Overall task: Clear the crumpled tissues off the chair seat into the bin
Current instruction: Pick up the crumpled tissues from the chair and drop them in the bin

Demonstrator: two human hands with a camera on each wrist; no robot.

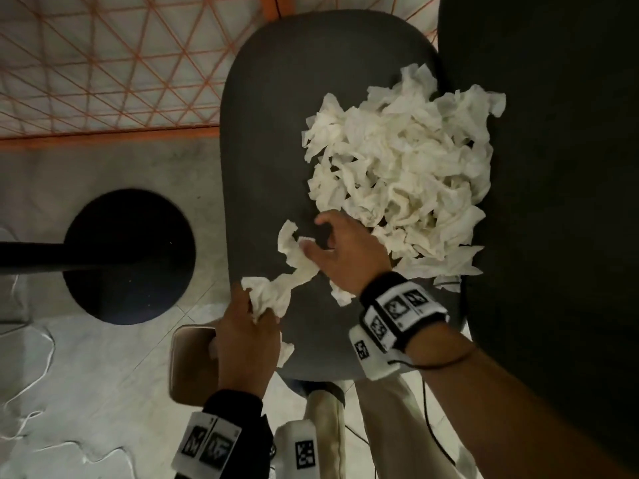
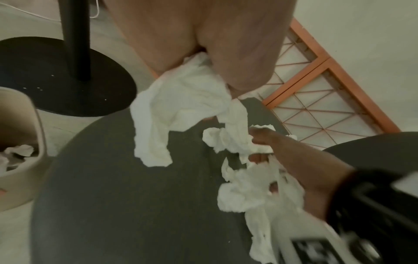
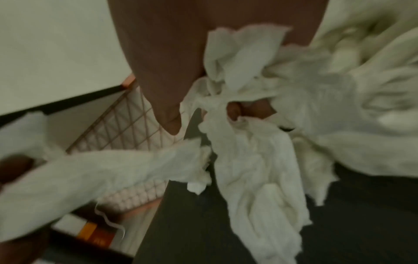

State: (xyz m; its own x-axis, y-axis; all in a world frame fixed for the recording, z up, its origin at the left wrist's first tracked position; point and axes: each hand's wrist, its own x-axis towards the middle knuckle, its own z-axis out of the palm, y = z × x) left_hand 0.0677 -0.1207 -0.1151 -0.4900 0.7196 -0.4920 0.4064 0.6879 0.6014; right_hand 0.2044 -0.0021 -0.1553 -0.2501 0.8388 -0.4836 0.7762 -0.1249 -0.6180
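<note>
A big heap of crumpled white tissues [image 1: 408, 160] covers the right half of the dark grey chair seat [image 1: 269, 133]. A twisted tissue strand [image 1: 294, 267] runs from the heap's near edge to the seat's front-left rim. My left hand [image 1: 257, 305] grips the strand's near end [image 2: 187, 100] at that rim. My right hand [image 1: 318, 236] pinches its far end, with fingers curled into tissue [image 3: 248, 160]. The beige bin [image 1: 186, 368] stands on the floor just under my left hand, and some tissues lie inside the bin [image 2: 20, 160].
A black round stand base [image 1: 131, 257] with its pole sits on the floor left of the chair. An orange wire grid [image 1: 103, 63] lies beyond it. A dark backrest [image 1: 553, 167] borders the seat on the right. White cord [image 1: 45, 357] trails on the floor.
</note>
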